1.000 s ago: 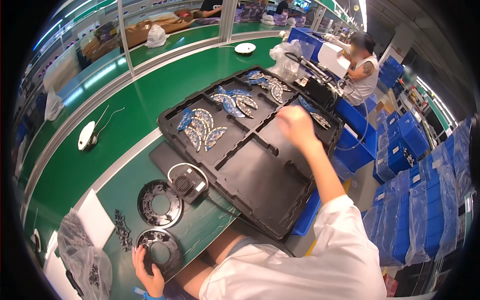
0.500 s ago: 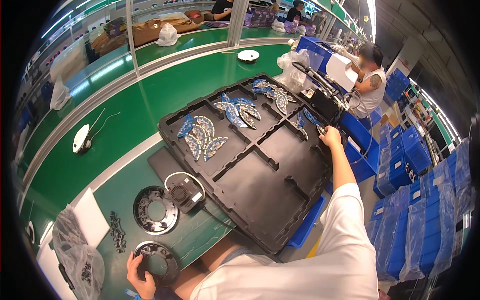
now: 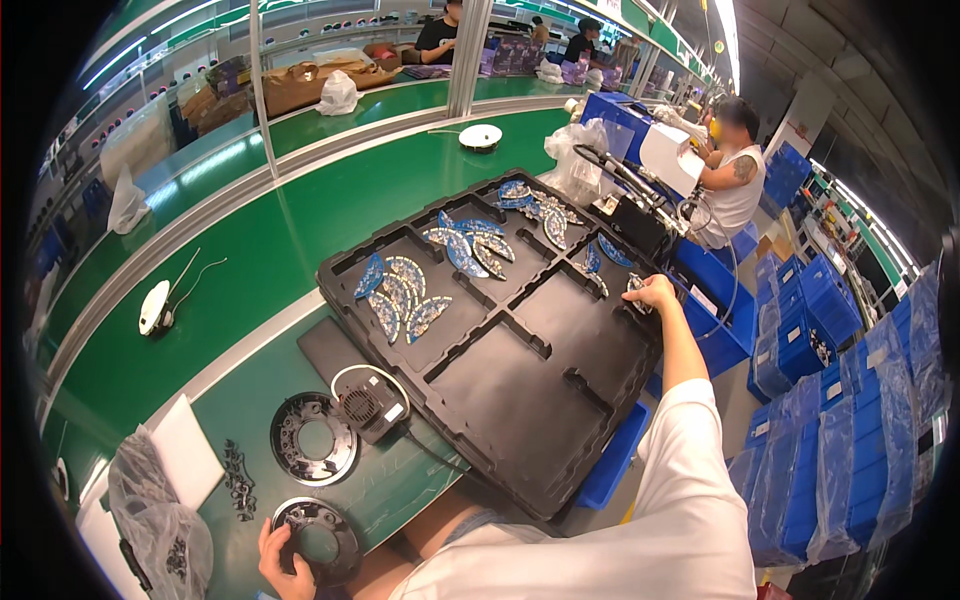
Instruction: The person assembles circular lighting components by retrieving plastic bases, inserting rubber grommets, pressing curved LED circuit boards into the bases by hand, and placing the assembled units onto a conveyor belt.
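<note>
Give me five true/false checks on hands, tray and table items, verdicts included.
1. The left hand touches the nearer black ring. True.
2. The right hand has its fingers at a curved piece near the right side of the black tray. True.
3. The small device with a round grille sits inside the tray. False: the device is on the green table, beside the tray.
4. All the curved pieces lie in one compartment. False: the curved pieces are spread over several.
5. The white sheet is left of both black rings. True.
</note>
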Demonstrator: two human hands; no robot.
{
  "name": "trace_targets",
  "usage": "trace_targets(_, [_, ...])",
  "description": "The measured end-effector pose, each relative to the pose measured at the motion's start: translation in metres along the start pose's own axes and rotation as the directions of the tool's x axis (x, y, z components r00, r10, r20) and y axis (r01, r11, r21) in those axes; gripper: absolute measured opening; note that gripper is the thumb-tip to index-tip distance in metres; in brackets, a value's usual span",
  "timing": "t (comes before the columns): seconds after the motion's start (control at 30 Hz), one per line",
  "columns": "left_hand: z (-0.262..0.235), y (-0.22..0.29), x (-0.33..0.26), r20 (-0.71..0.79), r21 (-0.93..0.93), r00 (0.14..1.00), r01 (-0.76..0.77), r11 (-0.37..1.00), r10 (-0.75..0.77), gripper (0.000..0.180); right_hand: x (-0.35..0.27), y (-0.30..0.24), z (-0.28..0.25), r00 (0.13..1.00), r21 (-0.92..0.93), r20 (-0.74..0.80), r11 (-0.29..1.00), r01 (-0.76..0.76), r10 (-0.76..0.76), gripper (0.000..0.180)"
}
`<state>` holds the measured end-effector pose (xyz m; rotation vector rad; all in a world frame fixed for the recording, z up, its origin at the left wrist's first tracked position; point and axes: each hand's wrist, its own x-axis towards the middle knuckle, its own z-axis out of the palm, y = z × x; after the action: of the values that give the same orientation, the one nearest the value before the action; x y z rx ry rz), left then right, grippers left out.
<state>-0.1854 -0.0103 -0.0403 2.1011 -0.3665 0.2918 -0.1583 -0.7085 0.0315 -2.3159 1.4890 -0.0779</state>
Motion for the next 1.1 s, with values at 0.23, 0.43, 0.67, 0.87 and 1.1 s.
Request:
trace_targets(0.23, [0.003,0.004,-0.002,-0.092,0.128,0.996,0.016,0.992,-0.004,0.024,-0.002,0.019,0.028,0.935,0.450,-0.333,0.892,0.046,0.120,0.066])
trace_targets(0.43, [0.000,-0.009,-0.008,-0.178,0.106,0.983,0.066,0.992,-0.046,0.020,-0.075,-0.007,0.004,0.883,0.910,-0.414,-0.107,0.400,-0.220,0.038])
trace_targets(0.67, [-0.010,0.016,-0.004,-0.446,0.247,0.894,0.080,0.966,0.040,0.028,-0.333,-0.082,0.061,0.502,0.756,0.259,-0.150,-0.637,-0.825,0.049])
trace_targets(0.87, [-0.002,0.104,-0.007,-0.170,0.037,0.974,-0.143,0.989,0.147,0.032,-0.430,-0.096,0.136,0.095,0.416,0.604,0.211,-0.885,-0.791,0.041])
trace_targets(1.1, [0.021,0.104,-0.022,0.017,-0.174,0.998,0.062,0.983,-0.060,0.047,-0.469,-0.097,0.156,0.058,0.600,0.629,0.437,-0.670,-0.776,0.016])
